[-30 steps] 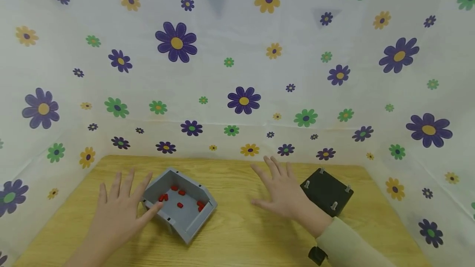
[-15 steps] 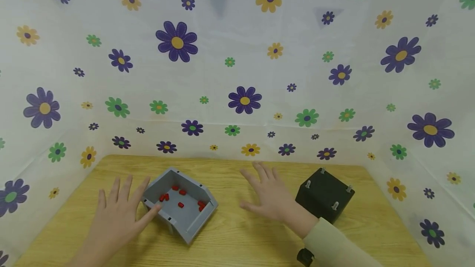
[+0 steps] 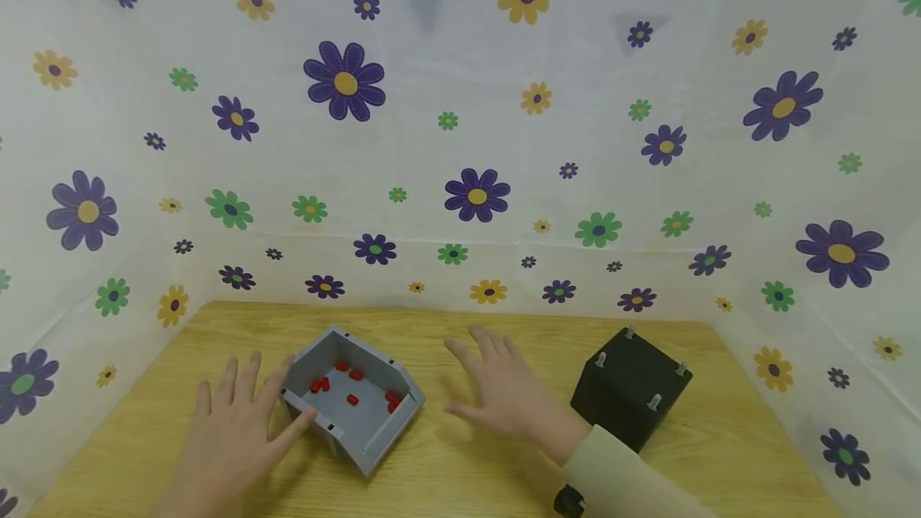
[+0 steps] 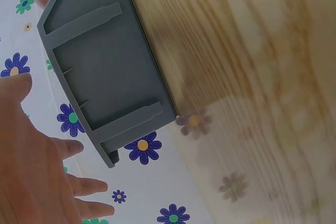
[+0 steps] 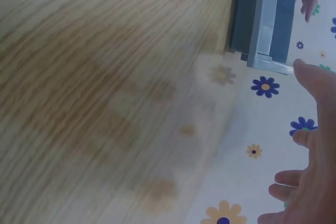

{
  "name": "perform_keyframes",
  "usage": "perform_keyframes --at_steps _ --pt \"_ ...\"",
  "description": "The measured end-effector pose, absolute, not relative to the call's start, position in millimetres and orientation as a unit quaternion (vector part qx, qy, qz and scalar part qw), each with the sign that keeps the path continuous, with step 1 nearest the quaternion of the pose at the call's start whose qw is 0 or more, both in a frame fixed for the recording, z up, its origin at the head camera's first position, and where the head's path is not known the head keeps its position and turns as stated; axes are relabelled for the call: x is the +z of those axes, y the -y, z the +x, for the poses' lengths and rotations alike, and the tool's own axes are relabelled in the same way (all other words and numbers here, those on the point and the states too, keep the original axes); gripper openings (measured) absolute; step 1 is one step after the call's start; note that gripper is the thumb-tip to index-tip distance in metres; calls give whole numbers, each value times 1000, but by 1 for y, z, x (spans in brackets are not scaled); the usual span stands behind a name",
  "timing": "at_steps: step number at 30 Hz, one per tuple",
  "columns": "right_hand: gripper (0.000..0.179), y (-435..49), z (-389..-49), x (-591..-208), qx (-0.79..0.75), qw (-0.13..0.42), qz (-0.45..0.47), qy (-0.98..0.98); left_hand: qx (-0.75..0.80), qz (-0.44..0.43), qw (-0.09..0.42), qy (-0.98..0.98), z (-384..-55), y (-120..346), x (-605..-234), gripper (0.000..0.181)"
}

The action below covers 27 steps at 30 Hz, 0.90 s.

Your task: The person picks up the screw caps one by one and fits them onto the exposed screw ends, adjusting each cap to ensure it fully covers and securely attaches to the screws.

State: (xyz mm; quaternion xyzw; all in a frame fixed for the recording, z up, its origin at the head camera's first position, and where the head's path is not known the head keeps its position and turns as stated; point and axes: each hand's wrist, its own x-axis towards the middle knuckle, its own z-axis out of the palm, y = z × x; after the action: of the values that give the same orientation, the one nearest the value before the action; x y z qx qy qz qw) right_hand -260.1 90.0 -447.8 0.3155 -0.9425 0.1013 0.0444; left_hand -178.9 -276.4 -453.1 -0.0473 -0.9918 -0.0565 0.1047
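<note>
A grey plastic storage bin (image 3: pixel 388 438) sits on the wooden table, with several small red capsule-like pieces (image 3: pixel 352 400) scattered on its floor. Fingers spread, my left hand (image 3: pixel 233 422) hovers at the bin's left side, its thumb overlapping the near rim in the head view. In the left wrist view the bin's ribbed side wall (image 4: pixel 110 66) faces that hand (image 4: pixel 37 156), with a gap between them. Between the bin and a black box (image 3: pixel 626 390), my right hand (image 3: pixel 504 386) is raised over the table with fingers spread, holding nothing. The right wrist view also has the right hand (image 5: pixel 315 166) apart from the bin (image 5: pixel 262 19).
The black box at the right bears small pale pegs (image 3: pixel 654 402) at its top corners. A flower-printed white sheet (image 3: pixel 403 158) hangs behind and along both sides of the wooden table (image 3: pixel 432 342).
My right hand has moved left, away from the black box and toward the bin, uncovering more of the box's side. My left hand has shifted only slightly; the bin and red pieces stay put.
</note>
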Motion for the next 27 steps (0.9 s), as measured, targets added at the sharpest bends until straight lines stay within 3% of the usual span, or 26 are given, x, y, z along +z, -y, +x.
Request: perform_keyframes --at_steps 27 --pt "93 -49 -262 -464 50 41 344 937 -72 -46 104 991 -174 270 -459 92"
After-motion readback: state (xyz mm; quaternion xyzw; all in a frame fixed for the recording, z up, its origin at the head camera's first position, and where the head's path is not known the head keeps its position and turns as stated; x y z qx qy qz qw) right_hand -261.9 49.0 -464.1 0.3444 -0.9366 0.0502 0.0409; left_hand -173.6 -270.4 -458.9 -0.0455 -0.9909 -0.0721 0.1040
